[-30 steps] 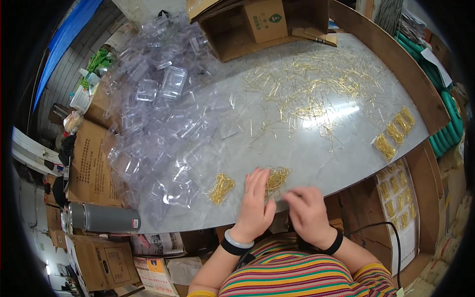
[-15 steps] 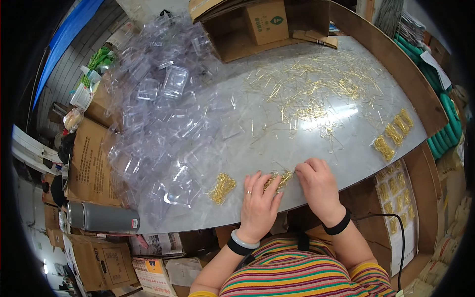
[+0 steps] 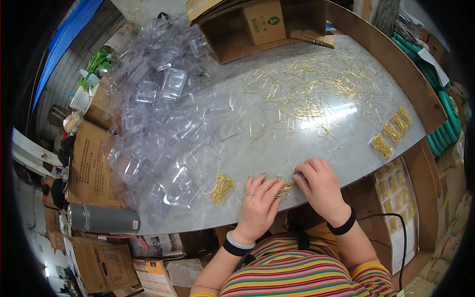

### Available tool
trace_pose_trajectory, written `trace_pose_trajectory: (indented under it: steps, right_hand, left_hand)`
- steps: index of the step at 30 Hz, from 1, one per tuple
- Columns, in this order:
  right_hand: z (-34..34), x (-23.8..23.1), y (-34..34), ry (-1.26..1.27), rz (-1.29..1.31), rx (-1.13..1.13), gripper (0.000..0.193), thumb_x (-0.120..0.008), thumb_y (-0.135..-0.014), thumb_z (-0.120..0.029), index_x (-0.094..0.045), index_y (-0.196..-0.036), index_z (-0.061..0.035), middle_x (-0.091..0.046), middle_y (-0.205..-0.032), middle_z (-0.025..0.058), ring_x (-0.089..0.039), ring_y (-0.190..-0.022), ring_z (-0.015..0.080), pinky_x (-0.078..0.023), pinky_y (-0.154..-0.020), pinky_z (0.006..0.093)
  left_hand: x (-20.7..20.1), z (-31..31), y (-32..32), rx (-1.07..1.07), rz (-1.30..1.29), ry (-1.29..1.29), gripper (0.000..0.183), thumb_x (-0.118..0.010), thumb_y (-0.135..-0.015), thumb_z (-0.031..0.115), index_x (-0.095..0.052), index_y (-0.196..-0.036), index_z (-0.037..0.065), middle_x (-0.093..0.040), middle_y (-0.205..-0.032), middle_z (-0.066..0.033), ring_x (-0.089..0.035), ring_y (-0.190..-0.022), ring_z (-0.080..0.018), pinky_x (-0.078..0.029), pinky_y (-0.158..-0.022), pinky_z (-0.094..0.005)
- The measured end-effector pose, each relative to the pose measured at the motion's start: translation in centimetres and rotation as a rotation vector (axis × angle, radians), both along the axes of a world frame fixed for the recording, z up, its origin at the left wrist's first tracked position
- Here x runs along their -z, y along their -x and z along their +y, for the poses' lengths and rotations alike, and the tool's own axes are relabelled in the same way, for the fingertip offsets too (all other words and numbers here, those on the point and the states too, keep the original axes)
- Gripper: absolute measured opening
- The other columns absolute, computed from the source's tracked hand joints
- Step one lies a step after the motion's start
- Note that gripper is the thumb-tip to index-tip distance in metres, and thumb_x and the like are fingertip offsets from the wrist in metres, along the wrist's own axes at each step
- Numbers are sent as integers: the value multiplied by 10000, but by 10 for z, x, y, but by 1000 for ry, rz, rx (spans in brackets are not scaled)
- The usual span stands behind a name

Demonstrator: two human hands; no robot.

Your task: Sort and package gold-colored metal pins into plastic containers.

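At the near edge of the grey table (image 3: 277,148), the person's left hand (image 3: 258,200) and right hand (image 3: 319,184) meet over a small bundle of gold pins (image 3: 286,187). The left hand lies flat with its fingers spread and pressed down beside the bundle; the right hand's fingers are curled together, fingertips pinching at the bundle's far end. The pins look thin, stiff and very light, smooth enough to slide or scatter on the slick tabletop, so they are probably best gathered sideways into a tight sheaf and pinched across the middle. Just left of the left hand lies another bundle of pins (image 3: 221,188), touching the edge of a big heap of clear plastic cases (image 3: 163,114). Loose pins (image 3: 316,84) are strewn over the far side of the table, and a grey flask (image 3: 103,219) lies at the lower left.
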State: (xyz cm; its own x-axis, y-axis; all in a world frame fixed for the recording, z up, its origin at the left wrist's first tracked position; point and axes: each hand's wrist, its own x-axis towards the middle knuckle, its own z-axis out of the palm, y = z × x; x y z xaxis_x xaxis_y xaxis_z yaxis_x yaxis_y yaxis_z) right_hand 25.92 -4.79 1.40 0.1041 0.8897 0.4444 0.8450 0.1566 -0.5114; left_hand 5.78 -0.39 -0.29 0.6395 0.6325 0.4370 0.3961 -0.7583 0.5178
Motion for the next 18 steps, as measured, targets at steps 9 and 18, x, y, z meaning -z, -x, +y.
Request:
trace_pose_trajectory:
  steps: [9,18]
  right_hand:
    - [5,7,1,-5,13,-91,169,-635,-809,2,-697,-952,-64,-638,-961,104,-593,-919,308,-490,-816,410]
    - [-22,-8,-3,20,156,-70,302,-702,-825,-79,-657,-1122,-54,-636,-1101,128,-573,-1034,335,-461,-935,438]
  left_hand:
    - [-2,3,2,102,53,43,629,-662,-888,44,-396,-1456,3,-548,-1387,-188,-448,-1339,-399,-283,-1167,-578]
    - [-2,3,1,68,189,31,679,-651,-908,77,-343,-1501,-42,-459,-1444,-231,-392,-1393,-420,-262,-1187,-568]
